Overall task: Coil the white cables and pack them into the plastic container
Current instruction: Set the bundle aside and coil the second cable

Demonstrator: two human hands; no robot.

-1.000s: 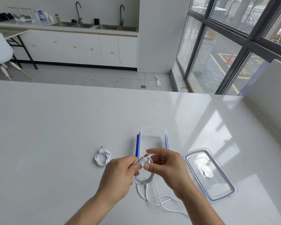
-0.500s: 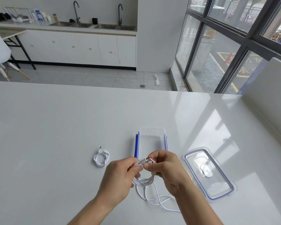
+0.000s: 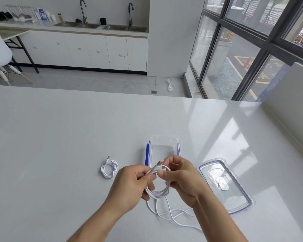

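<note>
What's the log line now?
left hand, right hand: gripping half-coiled white cable | second white coiled cable: on table | clear plastic container: open

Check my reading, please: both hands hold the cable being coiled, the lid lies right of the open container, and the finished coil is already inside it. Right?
One error. The head view shows the finished coil on the table, left of the container, not inside it. The rest holds: the left hand and right hand hold the cable, and the lid lies to the right.
</note>
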